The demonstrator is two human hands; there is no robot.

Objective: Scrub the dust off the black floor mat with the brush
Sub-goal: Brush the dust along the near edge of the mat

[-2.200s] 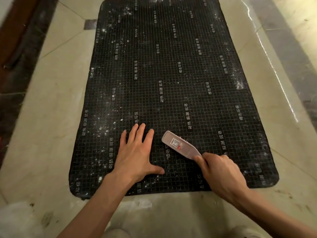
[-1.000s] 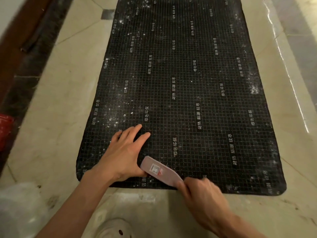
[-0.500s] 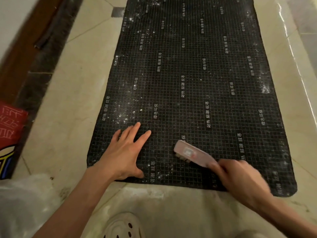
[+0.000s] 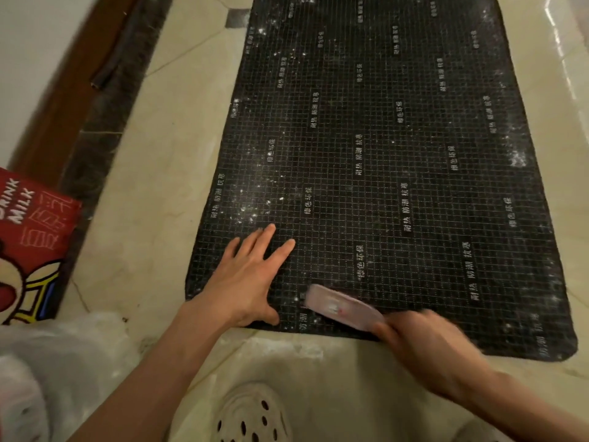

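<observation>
Fingers (image 4: 271,237) of the left hand (image 4: 245,279) lie straight and spread, pressing flat on the near left part of the mat, while those of the right hand (image 4: 427,349) are curled round the handle of the brush, though blur hides their exact lie. By size, the black rectangular floor mat with a fine grid and white printed labels (image 4: 382,154) comes first: it lies flat on the cream tiled floor (image 4: 165,173), running from six o'clock away toward twelve. White dust (image 4: 255,208) speckles it at about nine o'clock and along the edge at two o'clock. The pale pink flat plastic brush (image 4: 338,306) rests on the mat's near edge at six o'clock, just beside the left thumb. Scrubbing of the near edge seems under way; the next move likely calls for carrying the strokes toward the nine o'clock patch, with the left hand pinning the mat.
</observation>
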